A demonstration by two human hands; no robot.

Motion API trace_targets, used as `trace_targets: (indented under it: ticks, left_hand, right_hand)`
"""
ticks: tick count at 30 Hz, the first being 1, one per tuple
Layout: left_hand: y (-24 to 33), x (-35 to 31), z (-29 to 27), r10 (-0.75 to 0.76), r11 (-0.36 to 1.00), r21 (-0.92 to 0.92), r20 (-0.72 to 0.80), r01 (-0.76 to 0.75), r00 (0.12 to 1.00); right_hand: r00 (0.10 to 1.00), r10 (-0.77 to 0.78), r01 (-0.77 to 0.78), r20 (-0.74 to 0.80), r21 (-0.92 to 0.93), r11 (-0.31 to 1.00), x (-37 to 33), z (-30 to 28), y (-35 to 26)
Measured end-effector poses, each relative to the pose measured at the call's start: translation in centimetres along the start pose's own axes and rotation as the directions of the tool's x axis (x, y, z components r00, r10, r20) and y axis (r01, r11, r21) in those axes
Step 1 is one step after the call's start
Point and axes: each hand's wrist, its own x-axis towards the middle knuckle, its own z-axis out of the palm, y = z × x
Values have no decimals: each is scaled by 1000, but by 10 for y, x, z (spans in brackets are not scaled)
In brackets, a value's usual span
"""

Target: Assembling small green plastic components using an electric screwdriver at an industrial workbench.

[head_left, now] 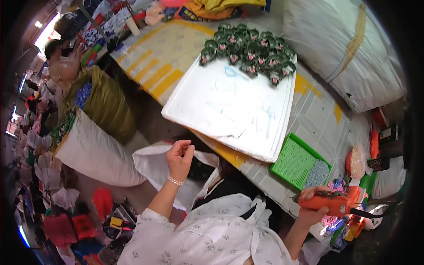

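Note:
My right hand [312, 212] is wrapped round an orange electric drill [329, 202] with a black cord, held past the table's near right edge. Its dark nose points left. My left hand [180, 160], a beaded bracelet at the wrist, is raised above an open white sack [152, 164], with curled fingers; whatever they may hold is hidden. Dark contents show in the sack. A white foam board [221, 112] with faint blue marks lies on the table. Across its far end sit several small dark green toy pieces [251, 51] with pink spots, packed close together.
A green tray [289, 163] with small grey bits [317, 173] lies right of the board. A big white sack [340, 48] takes up the far right. Full sacks [99, 152] stand on the floor at left; another person [64, 66] is beyond them.

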Motion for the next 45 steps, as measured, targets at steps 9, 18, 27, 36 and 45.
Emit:
trace_targets:
  ticks: [9,18,27,36,45]
  left_hand:
    - [15,156,111,176,983,-5,271,-181,946]
    - [35,308,214,273,862,395,169,-318,947]
    - [42,333,242,108,828,536,129,-161,986]
    - [30,333,244,-41,995,89,87,33,995]
    - [62,267,208,45,980,-201,250,7,967]
  right_hand:
    - [998,-7,2,-61,-73,997,0,-6,0]
    - [983,80,-88,-163,-43,995,18,-14,3]
    - [990,41,-52,-133,-78,996,26,-20,7]
    - [992,36,-49,-124,-102,994,25,-21,7]
    - [986,36,-47,-162,-63,997,5,-21,7]
